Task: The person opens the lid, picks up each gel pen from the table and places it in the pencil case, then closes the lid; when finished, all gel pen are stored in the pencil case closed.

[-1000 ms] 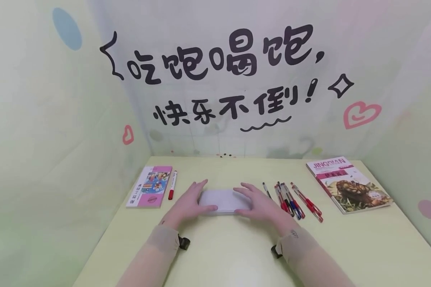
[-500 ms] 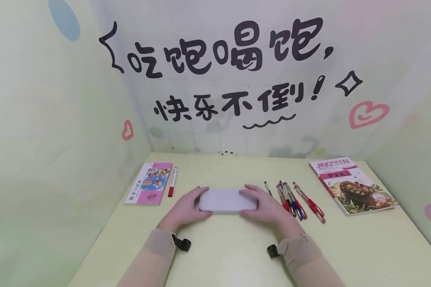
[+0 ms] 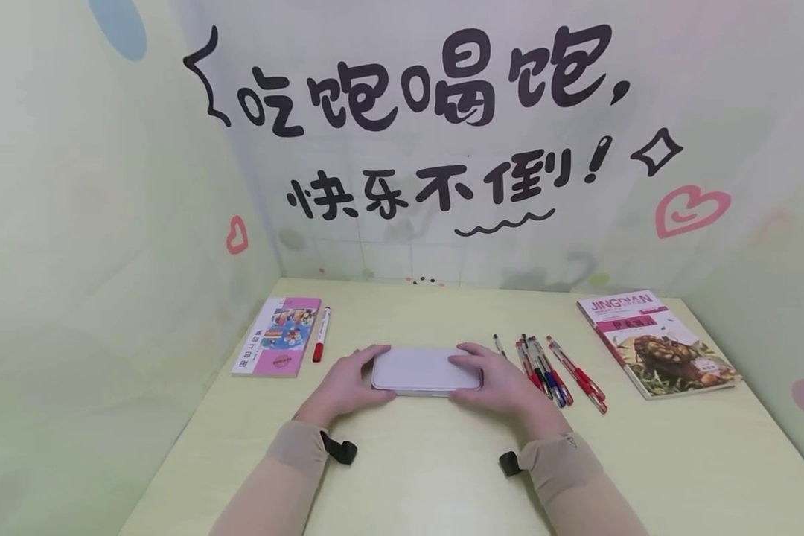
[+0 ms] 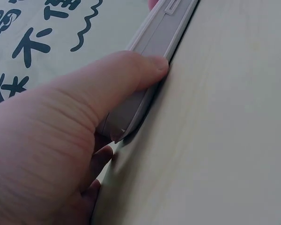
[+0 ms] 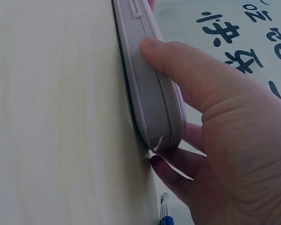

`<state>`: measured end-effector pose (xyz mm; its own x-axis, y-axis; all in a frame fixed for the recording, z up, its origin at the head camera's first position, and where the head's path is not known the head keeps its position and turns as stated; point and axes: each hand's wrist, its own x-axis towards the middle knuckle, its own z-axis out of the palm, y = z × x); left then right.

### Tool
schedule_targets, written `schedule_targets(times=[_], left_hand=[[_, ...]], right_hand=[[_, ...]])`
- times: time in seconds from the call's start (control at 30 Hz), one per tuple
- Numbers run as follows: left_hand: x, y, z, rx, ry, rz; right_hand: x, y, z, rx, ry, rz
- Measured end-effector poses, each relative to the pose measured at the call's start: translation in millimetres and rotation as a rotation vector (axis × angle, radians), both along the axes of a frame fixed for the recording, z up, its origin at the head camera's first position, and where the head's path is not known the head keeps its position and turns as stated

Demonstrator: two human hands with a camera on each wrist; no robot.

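A pale lilac-white pencil case (image 3: 425,370) with rounded corners lies flat in the middle of the table. Its front side shows a lid seam and a small clasp. My left hand (image 3: 350,381) grips the left end, thumb along the front side and fingers at the back. At the right end my right hand (image 3: 499,383) holds it the same way. The left wrist view shows the left thumb pressed on the side of the case (image 4: 150,51). In the right wrist view, the right thumb lies just over the seam of the case (image 5: 150,89), with fingers behind its corner.
Several gel pens (image 3: 549,372) lie loosely right of the right hand. Further right is a magazine (image 3: 659,346). On the left lie a pink booklet (image 3: 278,339) and a red-capped marker (image 3: 321,335). A lettered fabric wall (image 3: 409,246) closes off the table's back.
Both hands have closed in on the ends of the case, and the fingers now hold it where they were looser before. The head view has tilted slightly.
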<state>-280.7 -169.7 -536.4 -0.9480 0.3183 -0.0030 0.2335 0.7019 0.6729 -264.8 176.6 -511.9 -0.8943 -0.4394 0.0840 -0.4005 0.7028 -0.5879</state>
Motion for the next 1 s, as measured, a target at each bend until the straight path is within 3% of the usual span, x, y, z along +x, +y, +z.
schedule_targets(times=[0.2,0.37,0.47,0.57,0.73,1.0], left_hand=[[2.5,1.4,3.1,0.011,-0.016,0.015],[2.5,0.9,3.0,0.025,-0.012,0.011],[2.1,-0.3,1.3,0.032,-0.017,0.01],[1.8,-1.4,0.9,0.04,-0.018,0.014],[-0.4,-2.1,2.8,0.054,-0.007,0.009],[-1.0,-2.6,4.3,0.078,-0.02,0.014]], right_hand=[[0.7,2,7.9,0.019,-0.026,0.025],[-2.7,7,5.2,-0.042,-0.052,0.011],[-5.2,11,-0.8,-0.182,-0.097,-0.034],[-7.9,14,-6.5,-0.411,-0.102,-0.099],[-11.4,14,-9.2,-0.727,-0.019,-0.138],[-12.5,2,-5.7,-0.811,0.05,-0.249]])
